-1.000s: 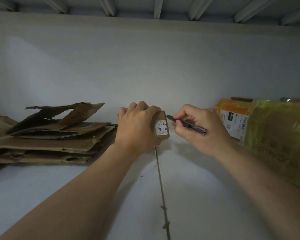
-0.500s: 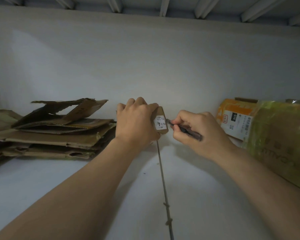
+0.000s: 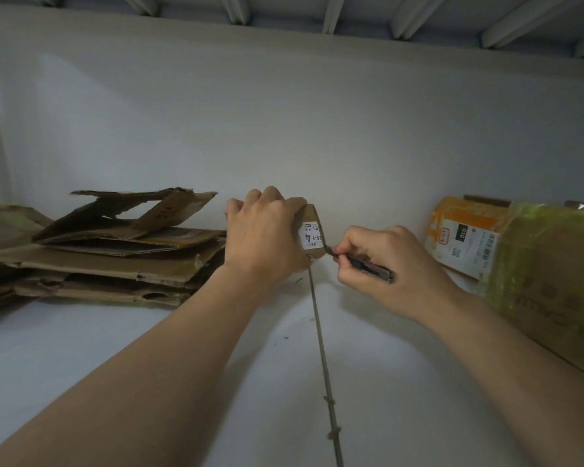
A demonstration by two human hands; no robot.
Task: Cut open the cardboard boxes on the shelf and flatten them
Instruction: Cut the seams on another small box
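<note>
A small cardboard box (image 3: pixel 312 234) is gripped by the left hand (image 3: pixel 267 235) on the shelf (image 3: pixel 216 348); just right of it, a cutter (image 3: pixel 363 265) is pinched by the right hand (image 3: pixel 393 271), its tip touching the box.

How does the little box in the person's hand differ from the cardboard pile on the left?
The small box stands assembled, gripped by the left hand; the cardboard pile lies flattened in layers. The small box is much smaller than the cardboard pile's sheets. The small box carries a white label; I see none on the cardboard pile. Both are brown cardboard.
</note>
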